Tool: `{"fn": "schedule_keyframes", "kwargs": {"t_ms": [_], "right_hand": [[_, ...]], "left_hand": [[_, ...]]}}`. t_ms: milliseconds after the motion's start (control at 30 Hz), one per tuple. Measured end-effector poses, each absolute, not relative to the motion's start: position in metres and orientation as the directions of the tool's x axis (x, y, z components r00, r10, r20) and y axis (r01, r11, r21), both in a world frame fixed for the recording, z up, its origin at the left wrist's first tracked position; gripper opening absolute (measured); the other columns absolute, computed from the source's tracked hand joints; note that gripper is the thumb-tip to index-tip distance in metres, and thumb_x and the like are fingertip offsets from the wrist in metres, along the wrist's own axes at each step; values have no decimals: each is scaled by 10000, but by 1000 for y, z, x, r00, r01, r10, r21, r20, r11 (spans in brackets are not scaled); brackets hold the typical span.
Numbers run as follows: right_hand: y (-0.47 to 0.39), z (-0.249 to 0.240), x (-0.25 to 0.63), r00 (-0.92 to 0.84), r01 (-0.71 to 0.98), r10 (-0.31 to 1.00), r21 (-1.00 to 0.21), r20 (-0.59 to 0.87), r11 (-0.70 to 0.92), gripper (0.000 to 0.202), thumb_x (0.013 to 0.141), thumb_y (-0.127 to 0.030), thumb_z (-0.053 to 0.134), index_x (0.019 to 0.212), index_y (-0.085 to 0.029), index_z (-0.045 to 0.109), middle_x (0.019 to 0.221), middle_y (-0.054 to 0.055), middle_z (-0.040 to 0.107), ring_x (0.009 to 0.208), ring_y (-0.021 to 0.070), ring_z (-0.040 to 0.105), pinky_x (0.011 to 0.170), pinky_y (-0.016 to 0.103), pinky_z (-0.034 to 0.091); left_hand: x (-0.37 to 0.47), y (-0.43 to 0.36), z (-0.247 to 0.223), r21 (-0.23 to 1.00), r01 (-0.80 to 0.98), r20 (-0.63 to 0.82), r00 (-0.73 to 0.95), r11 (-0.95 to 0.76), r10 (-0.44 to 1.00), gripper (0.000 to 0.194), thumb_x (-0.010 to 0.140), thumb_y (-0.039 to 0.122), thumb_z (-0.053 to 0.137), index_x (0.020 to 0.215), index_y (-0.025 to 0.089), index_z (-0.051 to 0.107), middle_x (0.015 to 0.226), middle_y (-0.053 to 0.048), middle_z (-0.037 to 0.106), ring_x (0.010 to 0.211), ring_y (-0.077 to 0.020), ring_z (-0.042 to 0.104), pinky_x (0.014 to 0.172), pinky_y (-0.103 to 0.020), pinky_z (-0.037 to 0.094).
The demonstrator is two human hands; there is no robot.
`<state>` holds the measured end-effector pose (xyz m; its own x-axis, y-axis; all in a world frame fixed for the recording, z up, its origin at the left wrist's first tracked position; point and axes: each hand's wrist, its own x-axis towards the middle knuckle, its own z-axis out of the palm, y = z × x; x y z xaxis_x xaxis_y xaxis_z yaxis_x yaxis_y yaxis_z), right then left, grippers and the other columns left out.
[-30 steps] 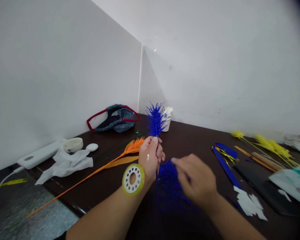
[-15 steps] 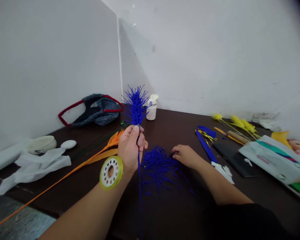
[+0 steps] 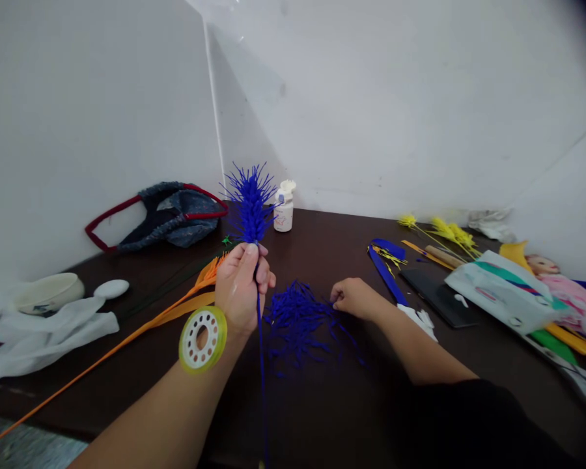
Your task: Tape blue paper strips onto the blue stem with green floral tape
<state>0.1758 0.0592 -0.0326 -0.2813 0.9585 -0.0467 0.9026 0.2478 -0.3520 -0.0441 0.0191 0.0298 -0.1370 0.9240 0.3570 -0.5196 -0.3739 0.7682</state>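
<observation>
My left hand (image 3: 241, 283) is closed round the thin stem of a blue artificial wheat ear (image 3: 252, 205), gripping it just below the bristly head. The ear stands upright, and its long stem (image 3: 262, 391) hangs down below my fist. A roll of yellow tape (image 3: 203, 339) with a white core rests against my left wrist. At the right edge of a pile of loose blue snippets (image 3: 297, 319), my right hand (image 3: 356, 299) has its fingers pinched together. What lies between those fingertips is too small to make out.
An orange artificial wheat stalk (image 3: 161, 319), white bowl (image 3: 49, 293) and denim bag (image 3: 176, 215) lie left. Behind stands a white bottle (image 3: 283, 212). Rightward are blue strips (image 3: 388, 273), a black phone-like slab (image 3: 437, 296), yellow wheat ears (image 3: 452, 233), a white pouch (image 3: 502, 290) and a doll (image 3: 571, 283).
The view has turned slightly right, so everything sits further left. My left hand keeps its grip on the blue wheat ear; my right hand stays beside the pile with its fingers pinched.
</observation>
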Motion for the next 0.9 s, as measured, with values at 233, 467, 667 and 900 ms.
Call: {"fn": "schedule_keyframes", "kwargs": {"t_ms": [233,467,667,900], "right_hand": [[44,-18,196,-302,896,948,-369,-102,246,112,652,-192,620,731,-187,698,701,38,693,652,169,617,588,247,416],[18,-19,181,-347,879,927,-395,-146,267,84,626,-191,629,686,-203,686,664,18,683,637,159,605,570,233,386],[20,-28,175,-279,864,957,-455,-83,213,166,510,-45,556,554,-187,630,590,36,633,620,190,573,572,273,349],[28,-27,194,-243,586,969,-803,-44,110,56,597,-163,578,638,-169,615,539,-2,583,502,136,529,506,260,399]], "left_hand": [[-44,20,32,777,-504,364,-128,-376,923,144,841,232,503,720,159,529,420,83,363,345,-41,299,422,-182,349],[-42,18,31,787,-501,353,-113,-360,929,136,845,204,492,724,157,534,428,78,368,351,-40,305,429,-181,359],[-39,20,26,792,-492,358,-105,-361,928,142,850,220,495,730,156,537,431,76,369,358,-41,310,428,-177,356],[-39,20,25,801,-500,333,-85,-329,939,135,842,239,513,741,152,534,430,82,374,351,-35,309,426,-176,349]]}}
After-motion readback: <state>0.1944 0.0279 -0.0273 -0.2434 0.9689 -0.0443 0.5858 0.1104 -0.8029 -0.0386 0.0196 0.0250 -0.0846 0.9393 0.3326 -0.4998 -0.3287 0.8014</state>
